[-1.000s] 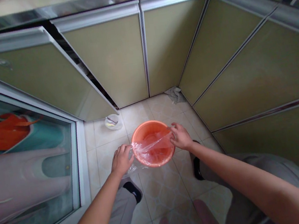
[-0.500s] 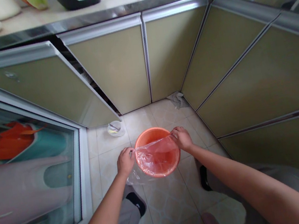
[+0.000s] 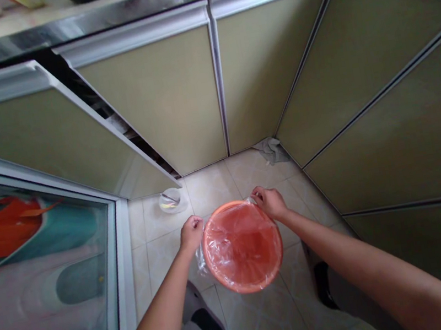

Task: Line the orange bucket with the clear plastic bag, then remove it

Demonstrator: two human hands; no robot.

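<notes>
An orange basin (image 3: 250,287) stands on the tiled floor between my feet. Clear plastic film (image 3: 239,243) lies stretched across its top, wrinkled on the left side, with a loose part hanging outside the left rim. My left hand (image 3: 191,232) is closed in a pinch on the film's edge, just outside the upper left rim. At the upper right rim, my right hand (image 3: 268,201) pinches the opposite edge of the film. I cannot tell whether the film clings to the near rim.
A small clear bowl (image 3: 172,200) with something thin in it sits beyond my left hand. A grey rag (image 3: 272,151) lies in the cabinet corner. One cabinet door (image 3: 53,141) is ajar. At left, a glass-paned door (image 3: 48,292) stands close by.
Both hands have drawn the film farther over the basin, so it now covers nearly the whole opening. The view has tipped down and closer.
</notes>
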